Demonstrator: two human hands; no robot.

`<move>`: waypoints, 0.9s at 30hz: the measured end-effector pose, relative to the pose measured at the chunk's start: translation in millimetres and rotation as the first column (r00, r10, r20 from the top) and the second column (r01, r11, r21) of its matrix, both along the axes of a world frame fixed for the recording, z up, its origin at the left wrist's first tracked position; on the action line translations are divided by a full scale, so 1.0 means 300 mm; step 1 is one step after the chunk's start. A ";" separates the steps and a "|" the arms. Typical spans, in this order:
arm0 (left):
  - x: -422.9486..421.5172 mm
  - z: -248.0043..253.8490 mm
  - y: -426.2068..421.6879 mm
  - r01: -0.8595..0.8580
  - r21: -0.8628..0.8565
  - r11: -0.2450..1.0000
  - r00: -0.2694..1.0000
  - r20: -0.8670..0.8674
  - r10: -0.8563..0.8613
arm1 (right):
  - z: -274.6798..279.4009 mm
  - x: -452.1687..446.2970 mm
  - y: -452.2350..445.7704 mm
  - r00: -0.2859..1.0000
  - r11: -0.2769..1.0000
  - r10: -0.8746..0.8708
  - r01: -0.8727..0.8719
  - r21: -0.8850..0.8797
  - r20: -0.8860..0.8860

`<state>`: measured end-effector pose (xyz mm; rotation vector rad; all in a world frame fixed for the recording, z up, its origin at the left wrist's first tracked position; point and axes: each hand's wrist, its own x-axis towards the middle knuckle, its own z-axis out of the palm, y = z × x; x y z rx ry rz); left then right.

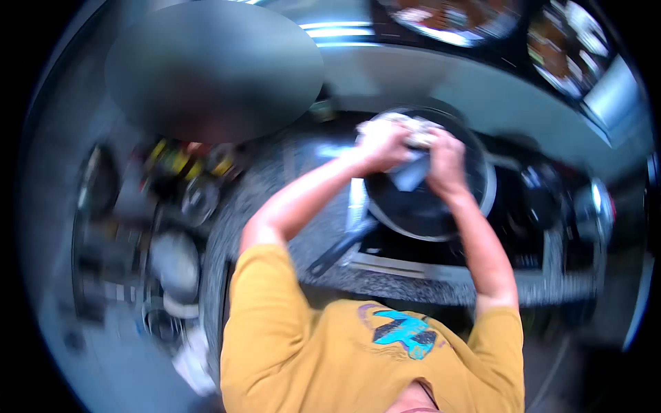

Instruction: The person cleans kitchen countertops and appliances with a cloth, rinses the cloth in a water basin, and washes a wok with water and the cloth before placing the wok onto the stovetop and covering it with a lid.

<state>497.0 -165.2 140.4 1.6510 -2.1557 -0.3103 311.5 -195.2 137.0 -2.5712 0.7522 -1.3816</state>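
Note:
Both my hands are over a large dark pan on the stove, and the view is smeared by motion. My left hand is closed on a pale, crumpled thing, perhaps a cloth. From the other side, my right hand grips the same thing. Below the hands a light bluish patch shows against the dark pan; I cannot tell whether it is part of what I hold or a reflection. The pan's black handle points toward me on the left.
A black cooktop is set in a speckled stone counter. On the left stands a rack with blurred kitchenware and yellow packages. Round, shiny vessels are at the top. A grey oval blur covers the upper left.

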 end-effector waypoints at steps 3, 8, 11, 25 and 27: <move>-0.050 0.041 0.219 -0.004 0.125 0.992 1.000 -0.008 0.005 | 0.020 0.030 0.036 0.985 0.902 0.031 -0.100 0.419 0.168; -0.193 0.013 0.351 0.045 0.101 0.994 0.999 -0.002 -0.045 | -0.185 -0.061 -0.191 0.984 0.973 0.142 -0.118 0.196 -0.109; -0.257 -0.027 0.341 0.215 0.006 0.977 0.933 0.295 -0.207 | -0.185 -0.073 -0.203 0.976 0.982 0.109 -0.076 0.173 -0.191; -0.186 -0.105 0.432 -0.086 -0.255 0.963 0.987 0.109 0.117 | 0.057 -0.120 0.395 0.855 0.851 0.500 -0.514 -0.103 -0.139; -0.205 -0.120 0.367 -0.404 -0.130 0.905 0.915 -0.048 0.402 | -0.010 -0.083 0.349 0.865 0.906 0.399 -0.423 -0.013 -0.305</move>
